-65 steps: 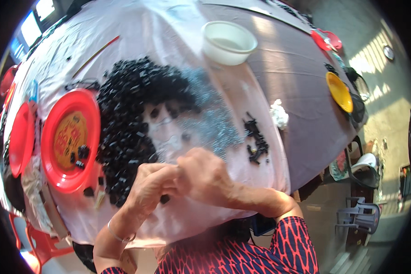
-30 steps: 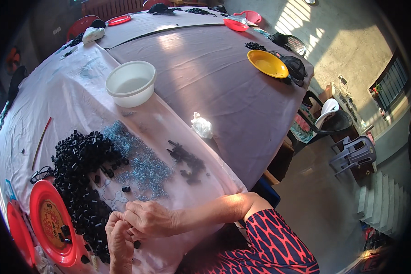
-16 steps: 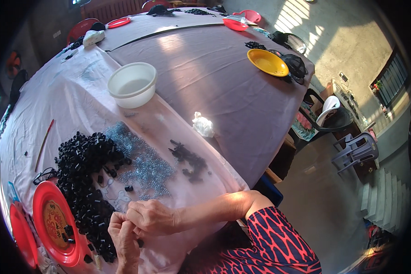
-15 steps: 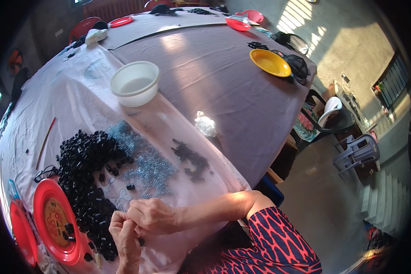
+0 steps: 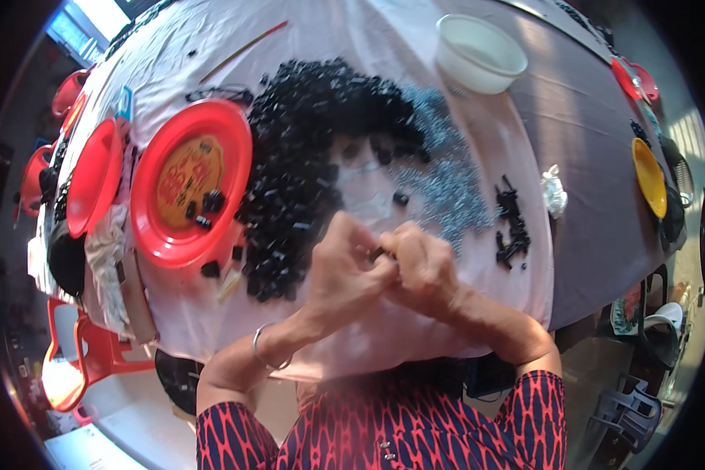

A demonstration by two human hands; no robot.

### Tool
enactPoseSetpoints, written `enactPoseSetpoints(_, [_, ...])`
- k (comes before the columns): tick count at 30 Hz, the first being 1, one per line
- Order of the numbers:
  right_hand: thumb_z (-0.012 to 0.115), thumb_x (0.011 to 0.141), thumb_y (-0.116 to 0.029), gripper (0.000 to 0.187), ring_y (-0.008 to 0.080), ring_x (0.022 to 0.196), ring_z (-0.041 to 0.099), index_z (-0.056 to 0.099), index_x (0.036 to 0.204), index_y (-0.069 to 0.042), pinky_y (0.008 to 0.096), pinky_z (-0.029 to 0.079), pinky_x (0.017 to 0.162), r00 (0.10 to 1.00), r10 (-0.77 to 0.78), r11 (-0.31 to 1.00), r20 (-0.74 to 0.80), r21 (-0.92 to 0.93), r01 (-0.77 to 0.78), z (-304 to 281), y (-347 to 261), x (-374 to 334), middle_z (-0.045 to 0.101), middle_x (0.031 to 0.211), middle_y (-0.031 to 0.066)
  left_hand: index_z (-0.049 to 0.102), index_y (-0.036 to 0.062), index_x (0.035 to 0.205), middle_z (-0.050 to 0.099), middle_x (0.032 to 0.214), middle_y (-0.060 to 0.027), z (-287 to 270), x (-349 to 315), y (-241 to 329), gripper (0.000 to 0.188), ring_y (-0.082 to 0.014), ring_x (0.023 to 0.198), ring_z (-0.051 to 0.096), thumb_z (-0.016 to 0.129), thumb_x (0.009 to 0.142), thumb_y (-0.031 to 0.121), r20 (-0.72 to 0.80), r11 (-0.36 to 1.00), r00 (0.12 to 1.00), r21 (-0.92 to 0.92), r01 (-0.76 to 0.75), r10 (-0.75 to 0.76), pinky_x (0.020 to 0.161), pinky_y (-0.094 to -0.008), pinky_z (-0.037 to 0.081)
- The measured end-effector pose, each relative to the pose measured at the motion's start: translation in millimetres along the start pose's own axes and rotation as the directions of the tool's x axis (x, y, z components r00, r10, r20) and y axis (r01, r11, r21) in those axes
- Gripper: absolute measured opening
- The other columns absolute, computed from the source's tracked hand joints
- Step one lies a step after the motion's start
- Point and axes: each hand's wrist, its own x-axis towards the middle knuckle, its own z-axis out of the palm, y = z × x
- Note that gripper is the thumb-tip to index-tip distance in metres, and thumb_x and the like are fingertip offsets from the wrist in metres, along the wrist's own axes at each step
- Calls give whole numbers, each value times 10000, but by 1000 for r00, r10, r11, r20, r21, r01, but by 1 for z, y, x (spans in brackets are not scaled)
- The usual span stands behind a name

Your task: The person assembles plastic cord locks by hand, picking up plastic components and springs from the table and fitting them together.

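Note:
My left hand (image 5: 343, 270), with a bangle at the wrist, and my right hand (image 5: 424, 265) meet over the near part of the cloth-covered table. The fingers of both are pinched together around a small black piece (image 5: 377, 254), mostly hidden by them. Just beyond, a single black piece (image 5: 400, 199) lies on the cloth. A large curved heap of small black plastic pieces (image 5: 286, 211) spreads to the left and far side of my hands. Many tiny silvery metal parts (image 5: 450, 176) are scattered to the right of that heap. Longer dark parts (image 5: 511, 229) form a small group farther right.
At left, a red plate (image 5: 145, 211) with a patterned centre holds several black pieces; another red plate (image 5: 94, 180) stands beyond it. A white bowl (image 5: 478, 74) sits at the far right, near a crumpled white bag (image 5: 554, 194) and a yellow plate (image 5: 648, 178). A thin stick (image 5: 243, 52) lies far left.
My view has swung left and down, so both forearms and the red plate show more fully. My hands stay together, and a black piece now shows between the fingers.

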Motion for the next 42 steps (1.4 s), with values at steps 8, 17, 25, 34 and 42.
enactPoseSetpoints(8, [673,617,-5,292,272,590,553,502,849,40,344,458,451,998,-61,998,-14,5,61,4,8,3,486,708,123,356,30,926,478,702,-15,4,-2,-7,350,-18,563,445,637,729,-35,-25,988,999,-152,-27,23,435,-197,371])
enactPoseSetpoints(17, [639,617,50,303,260,583,565,510,891,41,325,476,467,996,-67,998,-50,-20,66,0,2,3,527,723,134,349,28,936,480,760,-20,1,-6,-3,375,1,575,431,635,716,-73,8,977,992,-175,-119,123,449,-162,377])
enactPoseSetpoints(25, [691,649,26,302,270,622,597,508,889,31,325,498,505,998,-38,999,-54,-36,36,1,3,4,549,748,143,335,40,937,463,711,-45,6,-5,-4,366,-42,543,424,628,729,-30,-20,992,997,-96,-78,76,464,-221,385])
enactPoseSetpoints(34, [673,650,0,252,226,541,525,526,852,33,315,453,437,991,-110,992,-71,-64,106,2,6,10,483,682,101,405,-2,1013,511,703,-36,0,-6,3,276,-72,578,483,576,800,41,5,1000,1000,-15,-24,24,525,-239,429])
enactPoseSetpoints(42, [794,592,-112,411,223,591,570,537,888,12,306,473,483,996,-58,998,-71,-4,58,-12,-3,8,542,747,98,634,-31,895,545,716,1,-40,11,9,338,-61,656,499,512,921,283,438,939,882,-195,283,-174,582,-204,415])
